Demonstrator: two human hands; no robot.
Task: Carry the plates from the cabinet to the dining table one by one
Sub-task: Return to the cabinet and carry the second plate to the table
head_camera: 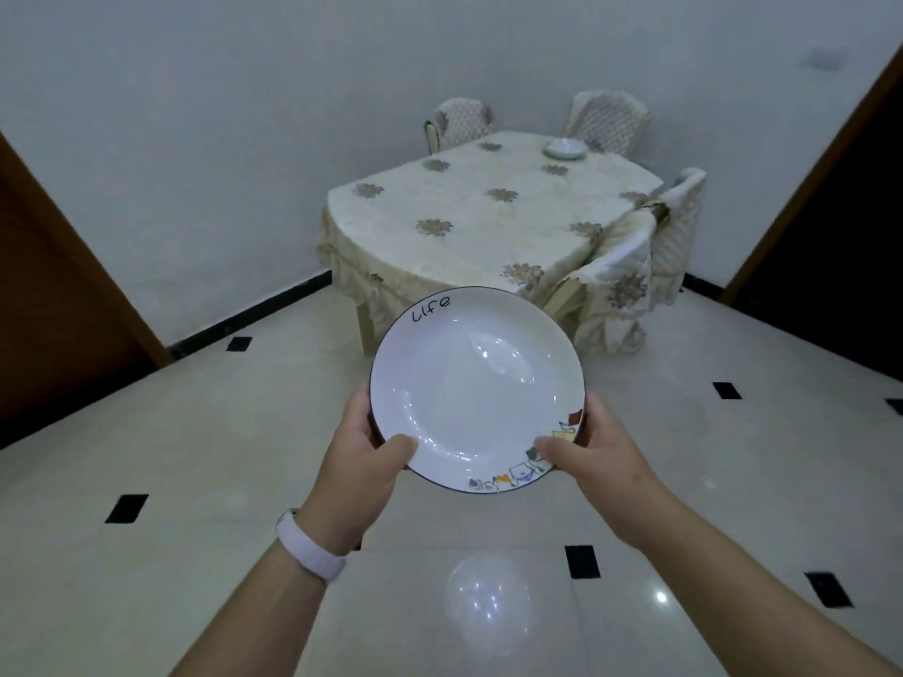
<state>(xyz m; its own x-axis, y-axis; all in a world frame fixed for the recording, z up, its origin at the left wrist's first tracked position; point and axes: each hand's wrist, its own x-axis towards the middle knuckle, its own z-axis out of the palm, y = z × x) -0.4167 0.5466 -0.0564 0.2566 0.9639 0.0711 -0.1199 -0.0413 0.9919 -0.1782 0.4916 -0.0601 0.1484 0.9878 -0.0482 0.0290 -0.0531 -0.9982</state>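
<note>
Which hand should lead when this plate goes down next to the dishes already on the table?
Probably the right hand. The dishes sit on the table's far right. Both hands grip the plate, the left hand opposite.

Dim, cool, even light from overhead; a round glare patch lies on the glossy floor (488, 598) and soft highlights on the plate (476, 388). Wide-angle distortion bends the door frames at both side edges, and fine detail is soft throughout.

Plate (476, 390) hides fingers; far dishes (565, 149) indistinct.
</note>
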